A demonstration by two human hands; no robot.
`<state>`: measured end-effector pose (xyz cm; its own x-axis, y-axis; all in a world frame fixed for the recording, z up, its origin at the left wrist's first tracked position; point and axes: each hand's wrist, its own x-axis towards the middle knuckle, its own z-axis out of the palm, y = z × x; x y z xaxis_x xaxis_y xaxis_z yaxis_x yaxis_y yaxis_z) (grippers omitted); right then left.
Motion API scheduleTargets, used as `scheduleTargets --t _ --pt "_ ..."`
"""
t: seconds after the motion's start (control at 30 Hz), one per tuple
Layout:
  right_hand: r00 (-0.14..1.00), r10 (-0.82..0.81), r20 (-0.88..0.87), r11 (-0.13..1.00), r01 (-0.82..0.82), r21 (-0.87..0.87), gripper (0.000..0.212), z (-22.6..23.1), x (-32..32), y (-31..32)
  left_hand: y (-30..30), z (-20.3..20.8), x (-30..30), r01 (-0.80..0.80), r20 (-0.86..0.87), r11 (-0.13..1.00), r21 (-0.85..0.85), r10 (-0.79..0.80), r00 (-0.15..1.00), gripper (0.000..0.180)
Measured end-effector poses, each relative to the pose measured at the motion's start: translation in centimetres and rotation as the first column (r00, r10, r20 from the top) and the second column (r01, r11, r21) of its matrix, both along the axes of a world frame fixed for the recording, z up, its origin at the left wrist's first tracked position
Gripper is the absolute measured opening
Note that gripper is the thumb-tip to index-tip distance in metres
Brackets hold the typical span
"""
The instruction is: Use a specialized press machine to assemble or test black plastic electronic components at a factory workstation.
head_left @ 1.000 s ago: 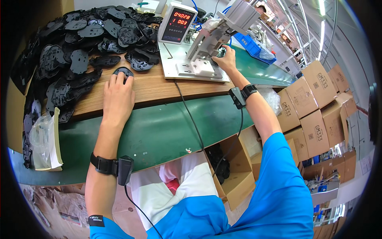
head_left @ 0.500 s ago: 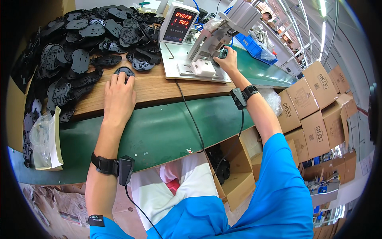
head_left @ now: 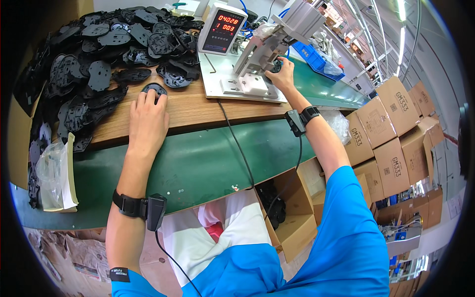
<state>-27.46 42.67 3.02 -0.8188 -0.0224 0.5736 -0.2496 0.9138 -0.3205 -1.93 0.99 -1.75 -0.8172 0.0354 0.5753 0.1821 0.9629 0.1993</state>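
My left hand rests on the wooden board, its fingers bent over a mouse-shaped black plastic shell. The fingertips cover the near part of that shell. To the right, my right hand reaches to the far right side of a small metal bench press. Its thumb and index finger close around a dark part beside the press head; the part is mostly hidden. A white fixture block sits on the press's base plate.
A heap of black plastic shells covers the board's left side. Behind the press plate stands a counter box with red digits. A cable crosses the green bench. Blue bin and cardboard boxes are at right.
My right wrist has shifted very slightly left. The left hand stays on the same shell, and the right fingers keep their place at the press.
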Motion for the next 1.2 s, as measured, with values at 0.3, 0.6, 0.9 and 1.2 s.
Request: scheduleTargets --t 0.3,0.6,0.9,1.2 --pt "1.0 0.015 0.002 1.0 -0.015 0.004 0.088 -0.4 0.4 -0.5 -0.1 -0.1 0.0 -0.002 -0.003 1.0 -0.001 0.002 1.0 0.033" --pt "1.0 0.016 -0.018 1.0 -0.016 -0.008 0.085 0.0 0.9 0.4 -0.1 -0.1 0.0 0.01 0.002 1.0 0.003 -0.01 1.0 0.033" --pt "0.944 0.27 -0.189 0.858 -0.325 -0.397 0.066 0.4 18.8 3.0 -0.4 0.0 -0.2 -0.002 0.02 1.0 0.009 0.002 1.0 0.033" --pt "0.932 -0.025 0.361 0.97 0.11 -0.217 0.059 -15.1 53.5 9.8 -0.4 -0.5 -0.6 -0.067 -0.182 0.996 -0.051 0.056 0.982 0.036"
